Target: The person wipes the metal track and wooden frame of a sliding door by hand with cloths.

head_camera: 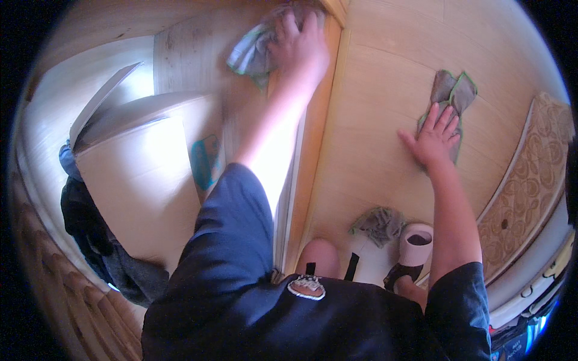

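My left hand [300,49], blurred, presses a crumpled grey cloth with green edging [253,52] against a wooden surface inside a cabinet or wardrobe at the upper left. Beyond the wooden edge strip, my right hand [433,140] lies with fingers spread on a second grey-brown cloth with green edging [456,92], flat on the wood-look floor. A third such cloth [381,225] lies crumpled on the floor lower down, beside a slipper-clad foot. What lies under my left palm is hidden.
An open cardboard box [135,171] stands at left, dark clothing [97,234] beside it. A wooden edge strip [316,149] runs between cabinet and floor. At right is the patterned side of a bed or mattress [524,189]. Brown curtain-like folds [76,298] hang at lower left.
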Motion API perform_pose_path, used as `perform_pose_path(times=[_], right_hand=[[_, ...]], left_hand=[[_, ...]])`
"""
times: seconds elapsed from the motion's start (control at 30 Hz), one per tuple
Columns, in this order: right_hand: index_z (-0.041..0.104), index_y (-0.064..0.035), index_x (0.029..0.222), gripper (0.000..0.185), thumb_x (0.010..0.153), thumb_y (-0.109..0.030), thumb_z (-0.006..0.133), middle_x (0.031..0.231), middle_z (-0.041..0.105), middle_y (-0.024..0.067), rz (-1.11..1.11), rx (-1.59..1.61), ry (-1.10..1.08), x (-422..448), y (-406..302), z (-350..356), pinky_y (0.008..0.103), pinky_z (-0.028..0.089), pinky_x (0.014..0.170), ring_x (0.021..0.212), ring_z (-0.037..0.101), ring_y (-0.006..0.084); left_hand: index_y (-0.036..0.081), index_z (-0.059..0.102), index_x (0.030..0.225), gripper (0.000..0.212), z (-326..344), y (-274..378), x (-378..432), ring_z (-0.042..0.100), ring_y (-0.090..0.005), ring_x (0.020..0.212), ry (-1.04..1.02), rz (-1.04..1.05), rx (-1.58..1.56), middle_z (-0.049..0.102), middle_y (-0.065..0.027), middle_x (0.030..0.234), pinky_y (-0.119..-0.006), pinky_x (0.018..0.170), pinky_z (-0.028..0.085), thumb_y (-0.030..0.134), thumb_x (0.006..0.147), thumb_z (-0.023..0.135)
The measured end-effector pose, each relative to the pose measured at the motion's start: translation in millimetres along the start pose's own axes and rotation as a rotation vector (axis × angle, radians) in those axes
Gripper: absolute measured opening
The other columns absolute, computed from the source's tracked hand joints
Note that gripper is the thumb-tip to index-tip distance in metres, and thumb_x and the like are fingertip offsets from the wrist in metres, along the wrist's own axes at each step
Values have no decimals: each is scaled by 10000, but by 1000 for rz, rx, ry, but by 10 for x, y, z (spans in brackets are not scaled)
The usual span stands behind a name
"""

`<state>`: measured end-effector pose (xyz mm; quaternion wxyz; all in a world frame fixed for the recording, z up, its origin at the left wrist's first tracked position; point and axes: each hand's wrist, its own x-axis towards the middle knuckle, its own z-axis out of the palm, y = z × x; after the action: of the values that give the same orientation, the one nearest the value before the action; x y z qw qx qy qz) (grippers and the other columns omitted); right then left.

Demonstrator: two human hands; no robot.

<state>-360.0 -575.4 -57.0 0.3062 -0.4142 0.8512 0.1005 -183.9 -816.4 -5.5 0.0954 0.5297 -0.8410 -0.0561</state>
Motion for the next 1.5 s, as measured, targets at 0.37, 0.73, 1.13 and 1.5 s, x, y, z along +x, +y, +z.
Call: perform_pose_path(times=[0.37,0.73,1.13,1.5], right_hand=[[-19,-102,1494,1154,725,-713,588,1524,-100,266,-29,-48,61,6,19,86,672,77,1057,1387,-68,501],[-61,-64,1484,1202,717,-734,576,1518,-98,281,35,-99,-26,-16,-48,3,645,63,1078,1394,-89,478],[-72,-42,1478,1227,708,-723,598,1514,-111,285,51,-119,-66,1,-114,-48,620,54,1092,1394,-99,475],[-66,-35,1477,1229,706,-711,611,1512,-104,294,24,-96,-53,-19,-116,-20,629,58,1085,1391,-95,483]], left_hand=[[172,609,1059,228,125,123,252,440,-353,1163,212,-104,58,511,-84,1264,-574,893,364,312,894,535],[181,672,1045,228,-126,-211,-377,514,-347,1037,75,79,-271,560,-101,1108,-481,831,419,250,840,601],[159,664,1046,232,-75,-33,122,489,-329,1078,86,23,-115,528,-119,1154,-504,853,386,231,854,556],[189,664,976,175,66,44,213,476,-344,1059,200,-86,-124,532,-97,1147,-539,812,369,264,863,552]])
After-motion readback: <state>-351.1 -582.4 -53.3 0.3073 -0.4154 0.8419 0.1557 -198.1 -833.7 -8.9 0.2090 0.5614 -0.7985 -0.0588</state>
